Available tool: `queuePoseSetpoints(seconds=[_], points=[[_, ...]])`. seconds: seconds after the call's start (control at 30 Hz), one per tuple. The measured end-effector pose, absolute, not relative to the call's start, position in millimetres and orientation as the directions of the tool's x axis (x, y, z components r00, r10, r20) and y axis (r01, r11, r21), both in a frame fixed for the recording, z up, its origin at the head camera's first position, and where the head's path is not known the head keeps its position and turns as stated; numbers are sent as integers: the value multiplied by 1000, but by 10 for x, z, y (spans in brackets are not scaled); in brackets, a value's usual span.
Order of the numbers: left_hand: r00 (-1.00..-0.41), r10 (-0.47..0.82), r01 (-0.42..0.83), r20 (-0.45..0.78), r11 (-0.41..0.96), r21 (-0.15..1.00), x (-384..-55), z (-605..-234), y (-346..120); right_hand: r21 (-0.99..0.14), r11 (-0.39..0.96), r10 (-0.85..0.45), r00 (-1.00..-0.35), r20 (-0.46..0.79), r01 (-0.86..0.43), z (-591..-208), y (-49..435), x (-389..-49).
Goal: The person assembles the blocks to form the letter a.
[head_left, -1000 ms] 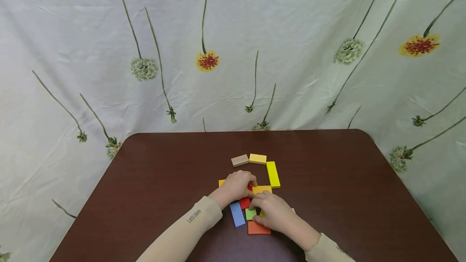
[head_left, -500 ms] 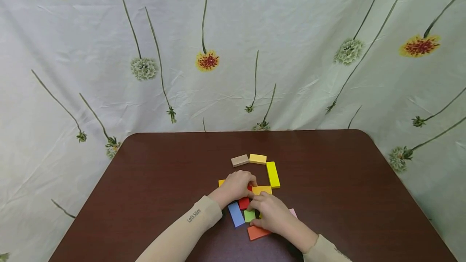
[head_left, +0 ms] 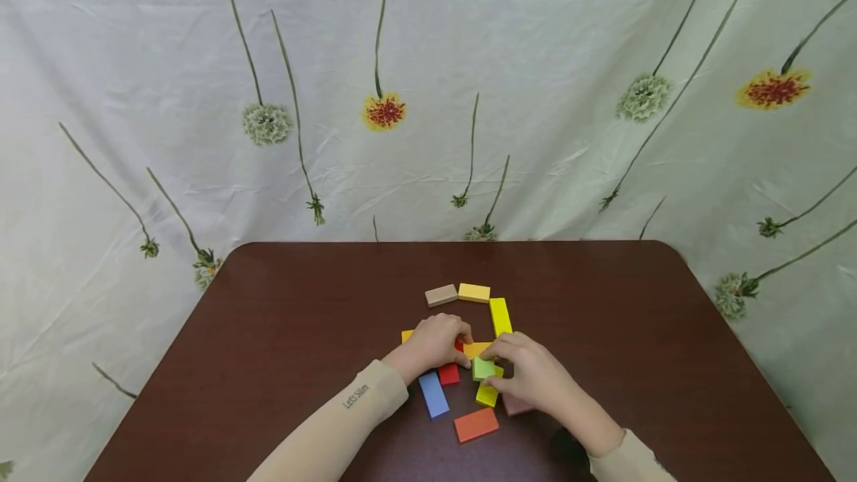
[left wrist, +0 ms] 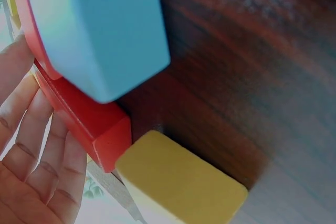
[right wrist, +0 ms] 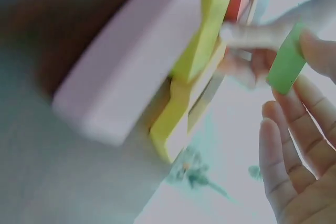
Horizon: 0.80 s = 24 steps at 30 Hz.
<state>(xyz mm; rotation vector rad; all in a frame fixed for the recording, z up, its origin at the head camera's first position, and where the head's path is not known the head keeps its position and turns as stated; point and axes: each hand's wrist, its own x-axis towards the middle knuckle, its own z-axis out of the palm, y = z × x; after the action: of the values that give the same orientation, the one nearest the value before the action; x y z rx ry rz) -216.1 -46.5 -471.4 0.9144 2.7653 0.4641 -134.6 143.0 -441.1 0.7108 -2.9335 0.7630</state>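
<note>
While the right hand (head_left: 529, 378) pinches the green block (head_left: 483, 368), lower it level beside the left hand (head_left: 435, 344), whose curled fingers steady the red block (head_left: 449, 373)

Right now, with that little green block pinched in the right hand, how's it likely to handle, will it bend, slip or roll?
The green block looks rigid, with flat faces and crisp edges, so it probably won't bend or roll. The right hand holds it in a fingertip grip, so it seems light. Its smooth painted finish could slip a little.
</note>
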Motion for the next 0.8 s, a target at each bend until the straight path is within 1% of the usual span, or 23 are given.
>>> queuePoseSetpoints(seconds=[0.13, 0.23, 0.4, 0.57, 0.8], points=[[-791, 604, 540, -98, 765, 352, -2168, -4708, -463, -493, 784, -358, -923, 140, -378, -4393, 1570, -1408], [-792, 602, 536, -102, 766, 355, -2167, -4708, -463, -502, 785, -335, -931, 147, -362, -4421, 1662, -1444], [-793, 602, 540, -93, 765, 352, -2160, -4709, -465, -498, 808, -303, -947, 107, -315, -4515, 1766, -1480], [-794, 601, 538, -89, 764, 357, -2152, -4703, -466, -502, 818, -289, -955, 61, -280, -4608, 1806, -1508], [-798, 595, 531, -93, 768, 359, -2140, -4701, -464, -484, 834, -302, -953, -2, -263, -4727, 1809, -1552]])
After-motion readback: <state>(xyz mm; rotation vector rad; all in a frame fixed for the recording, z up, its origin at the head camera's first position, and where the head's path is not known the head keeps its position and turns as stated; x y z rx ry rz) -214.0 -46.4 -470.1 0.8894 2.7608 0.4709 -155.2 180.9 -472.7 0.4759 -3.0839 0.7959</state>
